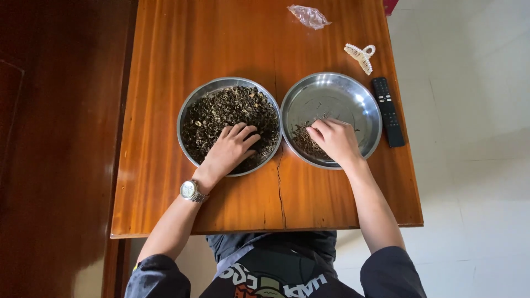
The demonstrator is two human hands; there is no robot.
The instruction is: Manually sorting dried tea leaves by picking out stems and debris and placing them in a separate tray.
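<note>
A wooden table with a reddish-brown top fills most of the view, and a dark crack runs along its middle toward the near edge. On it two round steel plates stand side by side, with their rims touching or almost touching. The left plate is filled with a dark heap of dried leaves. The right plate is mostly bare and shiny, and only a small pile of thin dried stems lies in its near left part. The left hand lies palm down on the dried leaves at the near side of the left plate, with the fingers a little spread and bent into the heap; I cannot tell if they pinch anything. This arm wears a silver wristwatch. The right hand rests over the small pile in the right plate, its fingers close together and curled down onto the stems. Just beside the right plate, on its right, lies a black remote control. Farther away a cream hair claw clip lies near the table's right edge, and a crumpled clear plastic bag lies at the far end.
</note>
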